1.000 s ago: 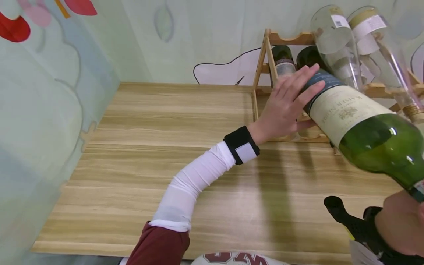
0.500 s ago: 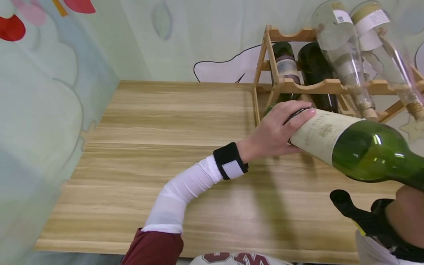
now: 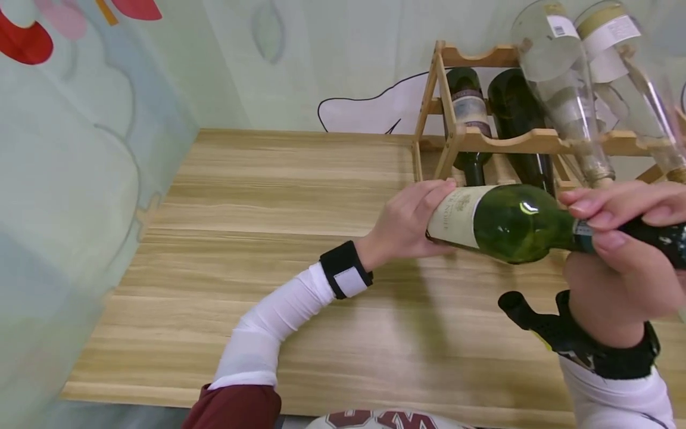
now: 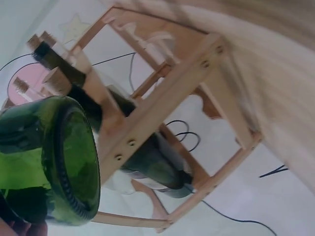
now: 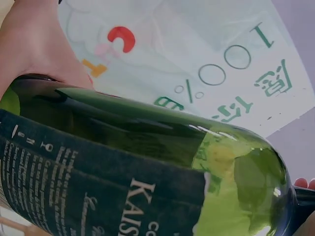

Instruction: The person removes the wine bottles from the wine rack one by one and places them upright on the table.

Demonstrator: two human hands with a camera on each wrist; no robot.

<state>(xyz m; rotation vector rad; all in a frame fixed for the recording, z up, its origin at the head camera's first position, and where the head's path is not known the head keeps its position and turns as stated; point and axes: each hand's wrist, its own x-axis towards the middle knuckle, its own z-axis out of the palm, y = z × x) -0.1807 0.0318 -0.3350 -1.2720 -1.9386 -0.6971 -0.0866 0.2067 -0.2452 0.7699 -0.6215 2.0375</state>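
A green wine bottle (image 3: pixel 509 223) with a cream label lies nearly level across the front of the wooden wine rack, raised above the table. My left hand (image 3: pixel 409 223) holds its base end, thumb and fingers around the label. The neck, wrapped in dark foil, is gripped by my right hand (image 3: pixel 632 238). Seen from the left wrist, the bottle's hollow glass base (image 4: pixel 78 162) faces the camera, with a few fingertips (image 4: pixel 34 229) under it. In the right wrist view a dark printed label (image 5: pixel 98 187) covers the bottle's near side.
The wine rack (image 3: pixel 514 143) stands at the back right against the patterned wall. Two dark bottles, one of them (image 3: pixel 468 113) labelled, lie in its left slots. Clear corked bottles (image 3: pixel 563 89) rest on the upper rails. A wood-grain table (image 3: pixel 268 238) spreads left and front.
The bottle has come left and down from in front of the rack and turned closer to level. My left hand moved left with it; my right hand came further into view, holding the neck.
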